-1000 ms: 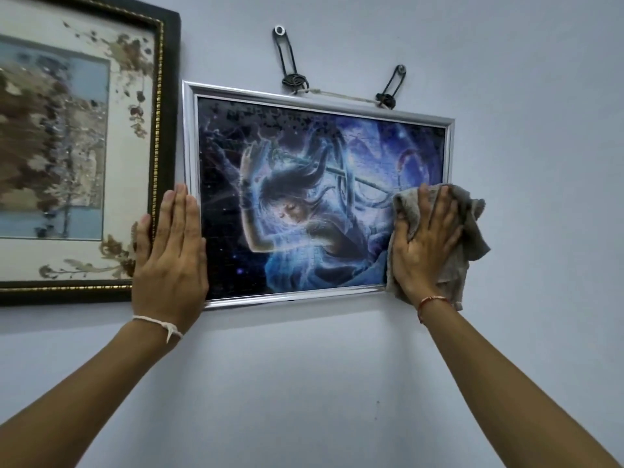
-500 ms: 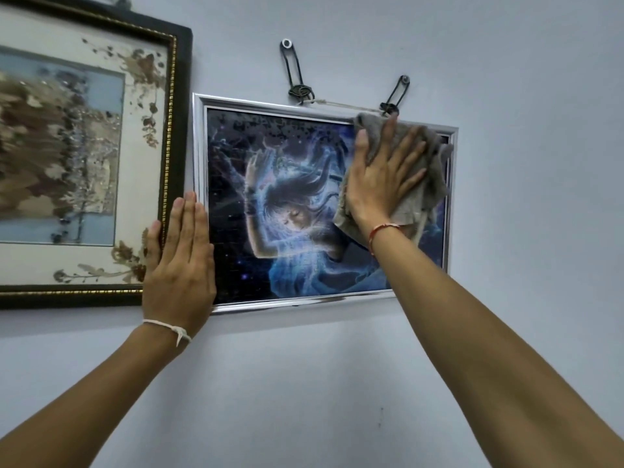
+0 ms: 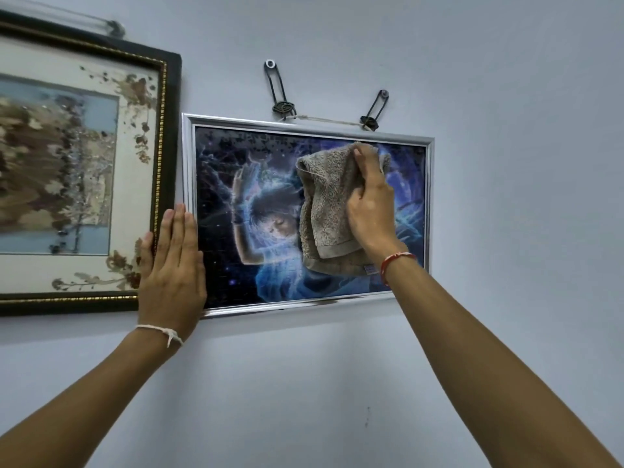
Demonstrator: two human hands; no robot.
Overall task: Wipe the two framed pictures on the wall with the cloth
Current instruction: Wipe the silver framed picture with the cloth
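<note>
Two framed pictures hang side by side on a pale wall. The silver-framed blue picture is in the middle; the larger dark-framed picture with a gold inner edge is at the left. My right hand presses a grey-brown cloth against the glass of the silver-framed picture, right of its centre, fingers curled into the fabric. My left hand lies flat with fingers together on that picture's lower left corner, its thumb touching the dark frame.
The silver-framed picture hangs by a string from two black hooks on the wall. A thin rod runs above the dark frame. Bare wall lies to the right and below.
My right hand and the cloth went from the picture's lower right corner up to its top edge, then down and left to the middle right. My left hand has stayed put.
</note>
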